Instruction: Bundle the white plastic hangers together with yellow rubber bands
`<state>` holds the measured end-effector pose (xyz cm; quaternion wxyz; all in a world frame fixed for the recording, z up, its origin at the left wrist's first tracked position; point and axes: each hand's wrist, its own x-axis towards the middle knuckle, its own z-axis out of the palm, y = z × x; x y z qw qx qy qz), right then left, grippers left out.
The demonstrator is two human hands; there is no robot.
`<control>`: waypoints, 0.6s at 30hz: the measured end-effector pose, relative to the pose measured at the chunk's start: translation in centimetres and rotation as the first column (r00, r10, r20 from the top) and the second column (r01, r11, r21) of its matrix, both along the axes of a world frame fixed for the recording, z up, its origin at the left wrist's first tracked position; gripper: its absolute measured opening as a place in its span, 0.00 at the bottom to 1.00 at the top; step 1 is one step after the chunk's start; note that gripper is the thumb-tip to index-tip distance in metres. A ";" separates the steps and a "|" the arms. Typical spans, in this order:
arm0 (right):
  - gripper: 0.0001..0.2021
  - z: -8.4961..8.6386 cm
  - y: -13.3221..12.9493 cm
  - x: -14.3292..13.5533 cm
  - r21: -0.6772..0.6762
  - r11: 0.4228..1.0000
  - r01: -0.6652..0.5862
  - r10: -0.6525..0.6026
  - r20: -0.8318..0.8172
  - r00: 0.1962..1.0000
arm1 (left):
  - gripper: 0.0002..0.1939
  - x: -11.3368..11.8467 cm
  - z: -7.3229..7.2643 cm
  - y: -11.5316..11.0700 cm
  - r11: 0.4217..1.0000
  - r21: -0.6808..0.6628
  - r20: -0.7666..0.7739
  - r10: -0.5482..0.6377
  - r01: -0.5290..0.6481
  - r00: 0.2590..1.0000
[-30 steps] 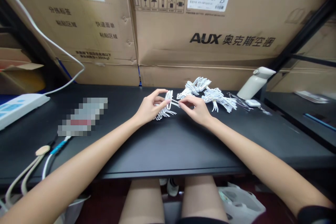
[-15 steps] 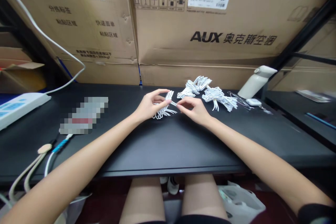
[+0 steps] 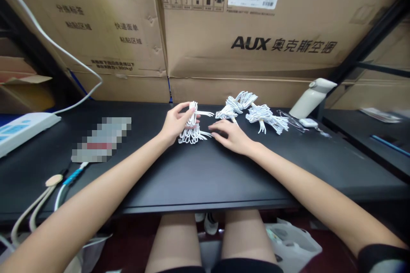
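My left hand [image 3: 177, 123] is closed on a bundle of thin white folded strands [image 3: 193, 111], thumb in front and fingers behind. The bundle's loose ends stick out to the right. More looped white strands [image 3: 191, 137] show just under that hand; I cannot tell whether they join the held bundle. My right hand [image 3: 231, 135] hovers low over the table to the right, thumb and fingers apart, its tips close to the ends of the lower strands. Beyond it lie two piles of similar white strands, one at the back [image 3: 240, 102] and one further right [image 3: 267, 118].
On the black table [image 3: 205, 179] stand a leaning white bottle [image 3: 312, 99], a small white case [image 3: 308, 123], a blurred-out object [image 3: 105, 138] with a cable, and a power strip [image 3: 28, 132]. Large cardboard boxes [image 3: 256, 64] wall off the back.
The bundle in my left hand has turned more upright and shifted left. My right fingers have let go of its ends and parted, moving slightly lower.
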<state>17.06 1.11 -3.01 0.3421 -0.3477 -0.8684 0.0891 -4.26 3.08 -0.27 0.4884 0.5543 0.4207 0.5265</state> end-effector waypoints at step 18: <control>0.15 0.2 -0.7 -0.5 -0.017 0.998 -0.060 0.062 0.253 0.966 | 0.22 0.5 -0.2 -0.2 0.999 -0.023 -0.003 -0.026 0.026 1.000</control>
